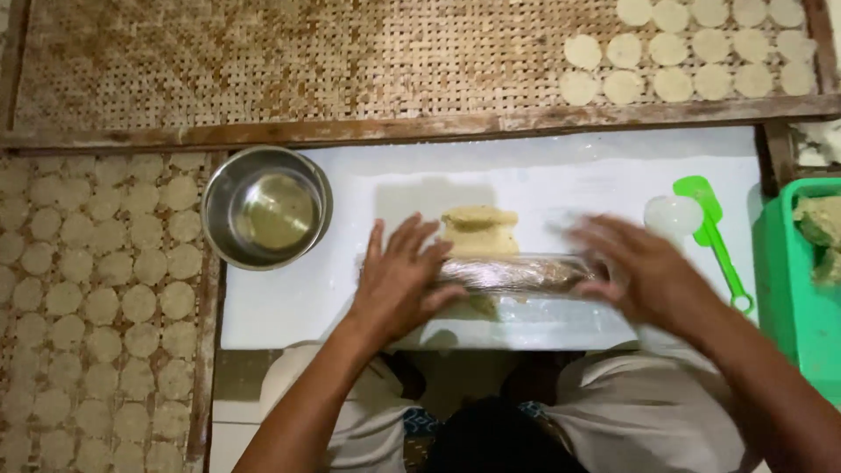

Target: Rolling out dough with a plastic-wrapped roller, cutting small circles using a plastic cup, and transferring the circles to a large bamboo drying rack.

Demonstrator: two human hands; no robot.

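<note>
A clear rolling pin (517,272) lies crosswise on a white board (289,307). My left hand (399,278) rests flat on its left end with fingers spread. My right hand (635,270), blurred by motion, lies flat over its right end. Under and beyond the roller sits a pale flattened piece of dough (479,230), partly hidden by the roller.
A steel bowl (265,207) with a little liquid stands at the board's left. A green spatula (714,236) and a small clear round cutter (672,214) lie at right, beside a green tub (793,289) of dough. Woven trays (263,61) hold several round dough discs (692,48).
</note>
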